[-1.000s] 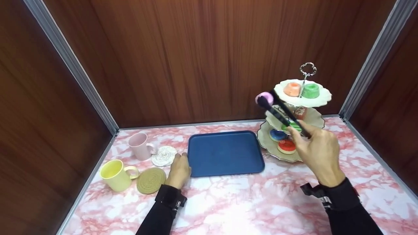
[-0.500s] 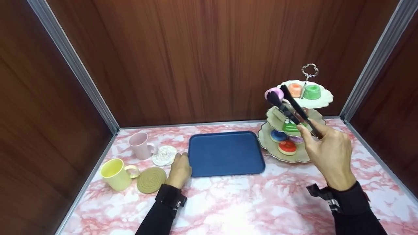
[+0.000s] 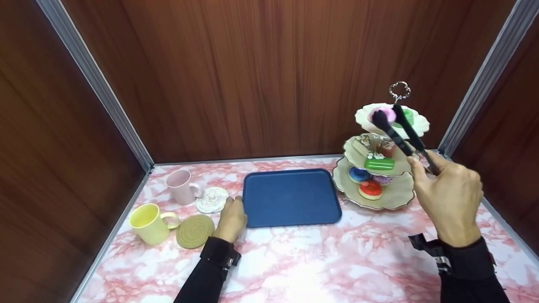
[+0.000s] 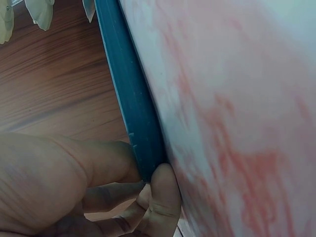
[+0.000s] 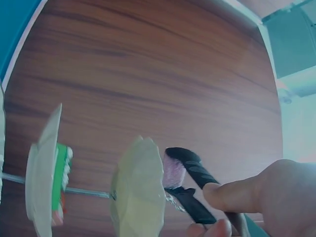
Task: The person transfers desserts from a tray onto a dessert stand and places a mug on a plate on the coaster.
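My right hand (image 3: pixel 450 195) grips black tongs (image 3: pixel 396 134). Between the tong tips is a pink-purple round piece, likely a toy cake (image 5: pixel 174 170), held at the top plate (image 3: pixel 366 115) of a tiered stand. In the head view it overlaps the orange cake's place; whether it touches the plate I cannot tell. Behind the tongs a green cake (image 3: pixel 407 117) is partly hidden. With thumb and fingers my left hand (image 3: pixel 231 219) pinches the left edge of a blue tray (image 3: pixel 290 198), as the left wrist view shows up close.
The stand's middle plate (image 3: pixel 402 158) bears a green cake bar (image 3: pixel 379 163); its bottom plate (image 3: pixel 396 197) bears red (image 3: pixel 370 190) and blue (image 3: pixel 358 174) cakes. At left are a pink mug (image 3: pixel 180 188), a yellow mug (image 3: pixel 150 227), a white coaster (image 3: pixel 212 200) and a tan coaster (image 3: pixel 195 231).
My right hand has moved right with the tongs, carrying the pink-purple cake from left of the stand to its top plate. My left hand stays on the tray's edge.
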A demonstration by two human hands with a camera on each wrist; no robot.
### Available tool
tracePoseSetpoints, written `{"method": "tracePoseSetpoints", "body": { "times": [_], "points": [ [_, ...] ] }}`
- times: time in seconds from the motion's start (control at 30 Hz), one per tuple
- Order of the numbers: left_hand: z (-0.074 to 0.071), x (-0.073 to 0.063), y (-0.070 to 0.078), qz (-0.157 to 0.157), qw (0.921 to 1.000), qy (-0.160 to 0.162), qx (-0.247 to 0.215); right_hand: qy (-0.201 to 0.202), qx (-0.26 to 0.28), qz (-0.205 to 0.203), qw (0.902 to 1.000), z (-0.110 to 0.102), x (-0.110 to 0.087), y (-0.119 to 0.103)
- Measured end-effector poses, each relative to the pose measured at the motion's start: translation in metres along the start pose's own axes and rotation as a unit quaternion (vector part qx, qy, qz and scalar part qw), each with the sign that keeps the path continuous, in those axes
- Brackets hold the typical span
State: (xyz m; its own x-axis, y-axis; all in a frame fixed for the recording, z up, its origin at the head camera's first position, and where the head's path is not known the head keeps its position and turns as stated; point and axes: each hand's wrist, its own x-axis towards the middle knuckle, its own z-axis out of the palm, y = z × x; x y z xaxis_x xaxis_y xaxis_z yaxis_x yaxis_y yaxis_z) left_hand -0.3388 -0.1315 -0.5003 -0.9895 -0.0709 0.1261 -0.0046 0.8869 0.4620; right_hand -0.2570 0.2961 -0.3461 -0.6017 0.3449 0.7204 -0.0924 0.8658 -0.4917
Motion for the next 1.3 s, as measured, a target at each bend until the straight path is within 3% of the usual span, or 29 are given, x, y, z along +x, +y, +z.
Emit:
{"method": "tracePoseSetpoints", "body": {
  "times": [0.23, 0.73, 1.0, 1.3],
  "points": [
    [0.000, -0.001, 0.000, 0.002, 0.9999, 0.005, 0.011, -0.025, -0.031, 0.033, 0.9986, -0.009, 0.001, -0.001],
    [-0.001, 0.000, 0.001, -0.004, 0.9999, 0.002, 0.013, -0.049, -0.058, 0.040, 0.9963, -0.008, 0.000, -0.004],
    [-0.002, -0.001, 0.002, -0.007, 1.0000, -0.002, 0.006, -0.026, -0.043, 0.016, 0.9986, 0.000, -0.002, -0.008],
    [-0.002, -0.003, 0.001, 0.011, 0.9999, 0.011, 0.005, 0.006, -0.023, -0.027, 0.9994, 0.013, -0.009, -0.014]
  ]
}}
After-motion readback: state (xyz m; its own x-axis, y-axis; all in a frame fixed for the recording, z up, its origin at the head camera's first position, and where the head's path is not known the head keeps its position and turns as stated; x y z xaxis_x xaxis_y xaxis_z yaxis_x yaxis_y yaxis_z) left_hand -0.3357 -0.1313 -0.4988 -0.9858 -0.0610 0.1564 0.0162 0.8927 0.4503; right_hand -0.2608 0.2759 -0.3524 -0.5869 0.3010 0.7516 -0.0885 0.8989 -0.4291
